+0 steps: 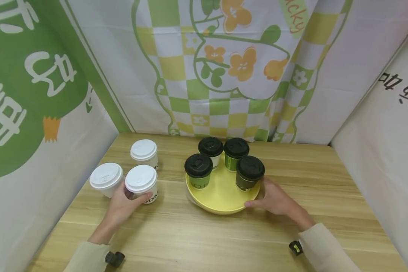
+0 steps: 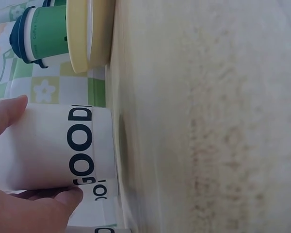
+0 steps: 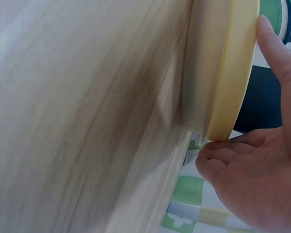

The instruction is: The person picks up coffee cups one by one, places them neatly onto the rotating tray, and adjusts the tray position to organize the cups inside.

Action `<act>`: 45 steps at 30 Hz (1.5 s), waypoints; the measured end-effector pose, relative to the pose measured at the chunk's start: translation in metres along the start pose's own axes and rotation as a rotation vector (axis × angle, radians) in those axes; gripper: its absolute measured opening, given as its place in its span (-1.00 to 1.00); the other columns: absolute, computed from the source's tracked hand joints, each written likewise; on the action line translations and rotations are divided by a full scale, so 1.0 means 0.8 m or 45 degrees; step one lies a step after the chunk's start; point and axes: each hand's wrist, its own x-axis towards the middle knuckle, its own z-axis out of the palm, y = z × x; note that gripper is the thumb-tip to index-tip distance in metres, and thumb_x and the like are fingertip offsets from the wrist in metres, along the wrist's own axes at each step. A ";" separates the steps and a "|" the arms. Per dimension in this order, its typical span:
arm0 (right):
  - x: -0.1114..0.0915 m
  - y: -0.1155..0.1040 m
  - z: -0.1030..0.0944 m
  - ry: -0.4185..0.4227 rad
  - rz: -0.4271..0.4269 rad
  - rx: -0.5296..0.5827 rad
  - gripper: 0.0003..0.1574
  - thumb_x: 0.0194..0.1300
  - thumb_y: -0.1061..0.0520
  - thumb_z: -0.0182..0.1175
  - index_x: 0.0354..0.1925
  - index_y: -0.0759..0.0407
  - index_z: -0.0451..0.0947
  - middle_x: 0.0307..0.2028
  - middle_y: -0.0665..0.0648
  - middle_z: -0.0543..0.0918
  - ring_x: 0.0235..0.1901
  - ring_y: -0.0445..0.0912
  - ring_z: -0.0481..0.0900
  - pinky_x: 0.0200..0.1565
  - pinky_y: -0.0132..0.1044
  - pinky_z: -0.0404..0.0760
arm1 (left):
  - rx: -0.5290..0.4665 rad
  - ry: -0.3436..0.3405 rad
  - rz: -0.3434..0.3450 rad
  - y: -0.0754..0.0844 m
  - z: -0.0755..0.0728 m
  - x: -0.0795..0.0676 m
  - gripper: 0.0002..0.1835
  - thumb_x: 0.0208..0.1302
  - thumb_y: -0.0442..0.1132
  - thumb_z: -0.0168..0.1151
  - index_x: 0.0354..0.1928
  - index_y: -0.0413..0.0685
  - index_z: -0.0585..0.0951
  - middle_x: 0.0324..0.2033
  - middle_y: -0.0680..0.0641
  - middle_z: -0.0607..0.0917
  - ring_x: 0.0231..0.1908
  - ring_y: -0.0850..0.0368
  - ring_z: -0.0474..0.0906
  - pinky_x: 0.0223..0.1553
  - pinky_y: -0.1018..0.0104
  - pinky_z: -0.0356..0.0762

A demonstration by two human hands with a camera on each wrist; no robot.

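At far left, a white paper cup with a white plastic lid (image 1: pixel 103 178) stands on the pale wood-grain bench (image 1: pixel 176 241); behind and right of it is a second white-lidded paper cup (image 1: pixel 144 150). Nearer the front, the left hand (image 1: pixel 119 207) grasps a white paper cup with black lettering and a white lid (image 1: pixel 141 178), thumb on one side and fingers on the other, probably so that it stays upright. Its base is at the bench top; whether it bears weight there I cannot tell. Mid-bench, a round yellow tray with a raised rim (image 1: pixel 222 194) carries four black-lidded paper cups (image 1: pixel 199 170), set around its left, back and right; the rim likely keeps them from sliding off. At right, the right hand (image 1: pixel 274 197) grasps that rim, thumb in front and fingers round the side, seemingly to steady the tray.
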 end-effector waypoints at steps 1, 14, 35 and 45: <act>-0.001 0.000 0.001 0.004 0.005 -0.008 0.49 0.01 -0.33 0.64 0.64 0.19 0.11 0.56 0.32 0.36 0.56 0.29 0.30 0.57 0.33 0.18 | 0.000 -0.002 0.007 0.000 0.000 0.000 0.08 0.28 -0.11 0.55 0.66 -0.16 0.08 0.56 -0.29 0.32 0.61 -0.21 0.20 0.62 -0.08 0.12; -0.038 -0.017 -0.018 -0.086 0.126 -0.051 0.42 0.21 -0.33 0.51 0.64 0.37 0.04 0.60 0.42 0.20 0.58 0.36 0.20 0.53 0.33 0.26 | -0.009 -0.021 0.068 0.007 -0.001 -0.001 -0.02 0.29 -0.14 0.55 0.59 -0.23 0.17 0.49 -0.29 0.39 0.56 -0.22 0.28 0.35 0.78 0.23; -0.013 0.007 -0.030 -0.020 0.072 -0.037 0.46 0.25 -0.37 0.46 0.70 0.23 -0.11 0.64 0.40 0.11 0.58 0.38 0.18 0.51 0.37 0.27 | -0.077 -0.105 0.115 0.048 0.034 0.017 0.07 0.22 -0.07 0.60 0.62 -0.18 0.17 0.55 -0.28 0.35 0.61 -0.23 0.21 0.65 -0.07 0.12; -0.005 0.006 -0.024 -0.060 0.047 -0.007 0.46 0.24 -0.29 0.50 0.70 0.27 -0.13 0.64 0.41 0.07 0.61 0.36 0.11 0.56 0.35 0.17 | -0.123 -0.148 0.169 0.080 0.059 0.024 0.00 0.17 -0.13 0.63 0.56 -0.18 0.28 0.48 -0.25 0.46 0.56 -0.20 0.32 0.63 -0.05 0.18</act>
